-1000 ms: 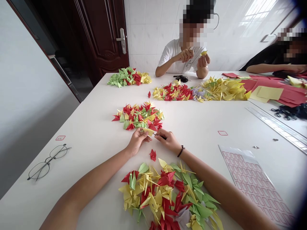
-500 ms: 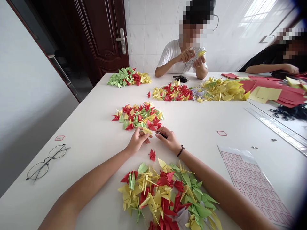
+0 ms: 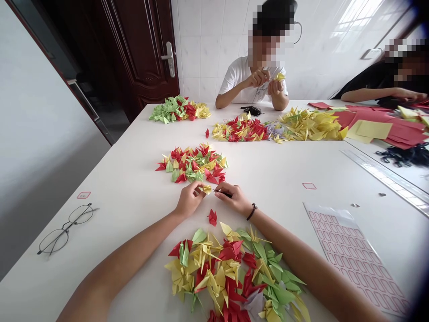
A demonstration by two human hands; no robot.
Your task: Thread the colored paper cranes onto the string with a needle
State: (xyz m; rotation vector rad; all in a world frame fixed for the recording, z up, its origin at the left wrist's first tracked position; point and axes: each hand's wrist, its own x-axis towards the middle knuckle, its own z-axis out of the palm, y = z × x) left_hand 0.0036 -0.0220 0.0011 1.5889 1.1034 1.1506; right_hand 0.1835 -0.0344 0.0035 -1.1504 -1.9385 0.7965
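Between the thumb and fingers of my left hand (image 3: 190, 198) is a small yellow folded paper piece (image 3: 207, 189). My right hand (image 3: 233, 197) grips a thin dark tool (image 3: 225, 194), its tip pointing left, close to the yellow piece. A single red paper crane (image 3: 212, 218) lies on the white table (image 3: 134, 179) just below my hands. Nearest me is a large pile of yellow, red and green paper cranes (image 3: 231, 268), between my forearms. Just beyond my hands sits a smaller mixed pile (image 3: 192, 163).
Eyeglasses (image 3: 65, 228) lie at the left, a sticker sheet (image 3: 351, 255) at the right. More crane piles (image 3: 177, 108) and red paper sheets (image 3: 382, 125) are farther back. Across the table a person (image 3: 254, 85) holds a yellow piece; another person's arm (image 3: 375, 94) rests at the right.
The yellow piece in my left hand has turned and looks more compact. My right hand and the tool have shifted slightly down. The far person's yellow piece moved a little.
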